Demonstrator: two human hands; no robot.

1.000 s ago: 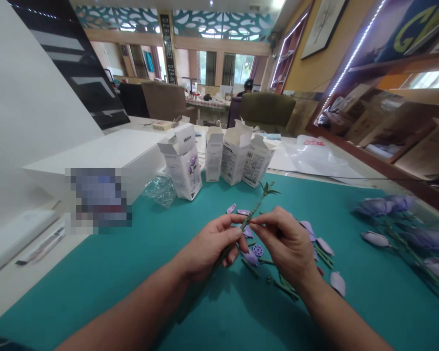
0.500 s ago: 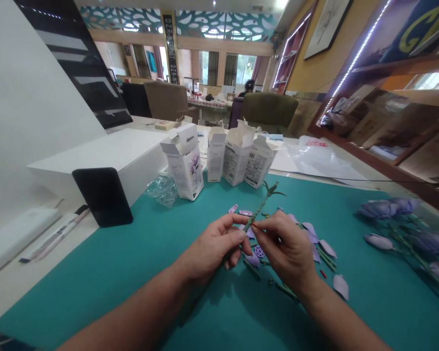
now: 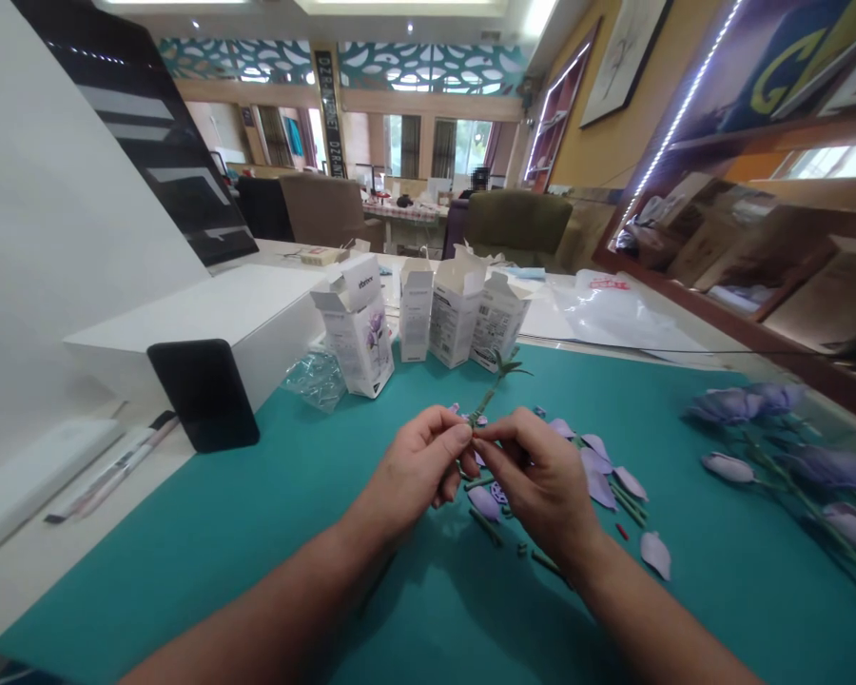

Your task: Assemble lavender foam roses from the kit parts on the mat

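My left hand (image 3: 419,468) is closed around a green toy flower stem (image 3: 488,395), with leaf-like tips at its upper end. The stem leans away from me above the mat. My right hand (image 3: 546,480) pinches a small red peg against the stem, right beside my left thumb; the fingertips mostly cover it. Beneath and around the hands lie a lilac petal (image 3: 483,502), a round purple openwork piece (image 3: 497,492), short green stem pieces (image 3: 486,526) and a larger purple petal (image 3: 599,483). Another red peg (image 3: 622,531) and a pale petal (image 3: 656,554) rest farther right.
Several opened white boxes (image 3: 357,333) stand at the back of the green mat (image 3: 271,542), by a crumpled clear wrapper (image 3: 316,376). A black phone-like slab (image 3: 205,395) leans at left, near pens (image 3: 114,466). Purple flowers (image 3: 728,407) lie at right. A person sits far behind.
Both hands have shifted slightly left with the stem, and the right fingertips now press closer to the left thumb. The camera view has tilted up a little.
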